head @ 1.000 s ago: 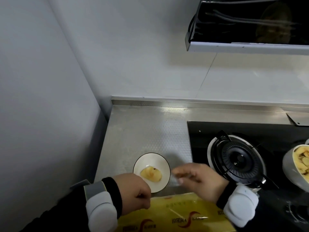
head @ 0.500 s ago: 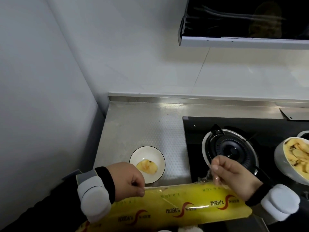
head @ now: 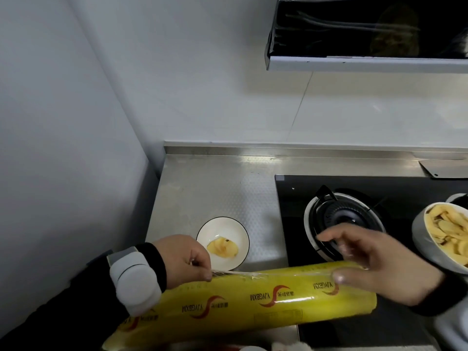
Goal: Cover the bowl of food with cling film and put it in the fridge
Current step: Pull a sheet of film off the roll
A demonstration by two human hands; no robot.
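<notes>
The white, dark-rimmed bowl [head: 229,225] is sitting uncovered on the steel table [head: 202,188], just left of the black hob [head: 291,224], and is holding a few pale yellow slices [head: 222,247]; the yellow cling film roll [head: 240,300], printed with red swooshes, is lying slantwise across the near edge in front of it, its right end reaching over the hob; your left grip [head: 187,262] is curling closed, pinching a bunched strand of film [head: 253,273] at the roll's top edge, just below the bowl; your right grip [head: 374,262] is spreading apart, fingers fairly straight above the burner [head: 342,216], thumb resting on the roll; a grey bowl [head: 420,236] of slices is standing on the hob beside that wrist.
</notes>
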